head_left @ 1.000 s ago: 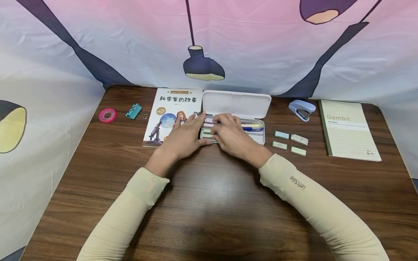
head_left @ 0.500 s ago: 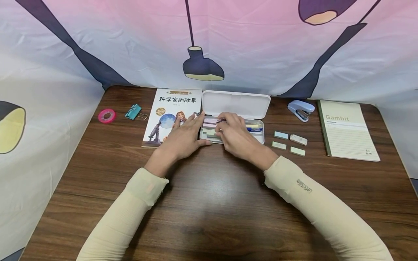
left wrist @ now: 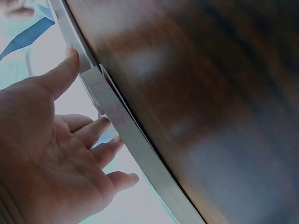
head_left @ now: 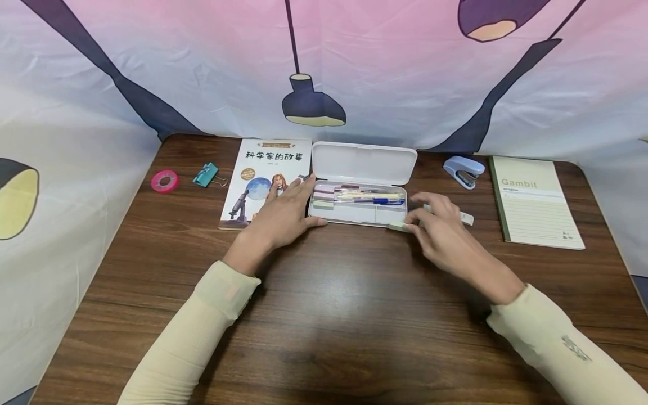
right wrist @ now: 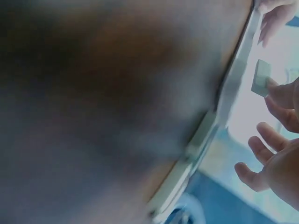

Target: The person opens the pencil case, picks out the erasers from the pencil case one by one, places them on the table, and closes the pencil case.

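A white pencil case (head_left: 356, 214) lies with its lid raised at the back of the table. Several pens (head_left: 369, 197) and, at its left end, a pale green eraser (head_left: 323, 205) lie in it. My left hand (head_left: 284, 216) rests over the storybook (head_left: 275, 154), fingers extended along the case's left end, thumb at its front edge. Between thumb and index finger, my right hand (head_left: 440, 230) pinches another green eraser (right wrist: 260, 78) by the case's front right corner. Beyond that hand, a white eraser (head_left: 467, 218) lies on the table; other erasers there are mostly hidden.
On the left are a pink tape roll (head_left: 165, 181) and a teal binder clip (head_left: 206, 175). A light blue stapler (head_left: 463, 171) and a notebook (head_left: 536, 202) sit at the back right. A printed cloth (head_left: 202, 84) hangs behind the table.
My right hand has come out of the pencil case and moved right, and now holds a green eraser. An eraser stays at the case's left end. The left hand has kept its place.
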Motion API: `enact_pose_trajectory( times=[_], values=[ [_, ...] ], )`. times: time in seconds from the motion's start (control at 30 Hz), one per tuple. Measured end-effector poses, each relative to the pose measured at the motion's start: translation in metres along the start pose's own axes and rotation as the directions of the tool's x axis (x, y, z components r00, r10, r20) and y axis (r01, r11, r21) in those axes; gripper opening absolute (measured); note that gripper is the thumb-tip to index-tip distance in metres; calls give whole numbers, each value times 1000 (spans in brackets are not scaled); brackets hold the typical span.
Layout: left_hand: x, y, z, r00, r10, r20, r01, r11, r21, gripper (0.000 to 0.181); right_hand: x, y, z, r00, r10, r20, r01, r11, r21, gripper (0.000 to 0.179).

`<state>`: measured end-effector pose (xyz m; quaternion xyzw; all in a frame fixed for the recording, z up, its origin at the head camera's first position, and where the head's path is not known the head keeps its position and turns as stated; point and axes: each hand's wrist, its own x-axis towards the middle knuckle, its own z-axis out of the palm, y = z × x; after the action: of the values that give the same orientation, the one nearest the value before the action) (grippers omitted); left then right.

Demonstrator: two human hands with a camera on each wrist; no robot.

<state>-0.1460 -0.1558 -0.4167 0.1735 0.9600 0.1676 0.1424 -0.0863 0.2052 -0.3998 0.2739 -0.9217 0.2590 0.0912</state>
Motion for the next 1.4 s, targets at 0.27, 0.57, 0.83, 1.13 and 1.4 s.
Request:
enact_pose_trajectory(
  times=[0.27, 0.57, 0.83, 1.13, 1.4],
  values=[
    [-1, 3, 0, 1000, 8, -11, -8, 1000, 8, 108, -44, 15, -19, 994, 101, 35, -100, 995, -30, 9],
    [-3, 4, -2, 1000, 16, -14, -16, 1000, 9, 105, -59, 30, -21, 993, 116, 29, -115, 993, -29, 15],
    [-8, 12, -10, 1000, 5, 3, -5, 1000, 2, 103, -55, 33, -22, 987, 149, 66, -149, 989, -7, 11],
    [0, 0, 0, 1000, 14, -21, -14, 1000, 9, 107, -57, 51, -13, 987, 143, 74, -143, 990, -5, 8],
    [0, -1, 3, 1000, 1, -17, -1, 1000, 1, 107, -50, 33, -22, 979, 176, 102, -174, 984, -34, 7]
  ],
)
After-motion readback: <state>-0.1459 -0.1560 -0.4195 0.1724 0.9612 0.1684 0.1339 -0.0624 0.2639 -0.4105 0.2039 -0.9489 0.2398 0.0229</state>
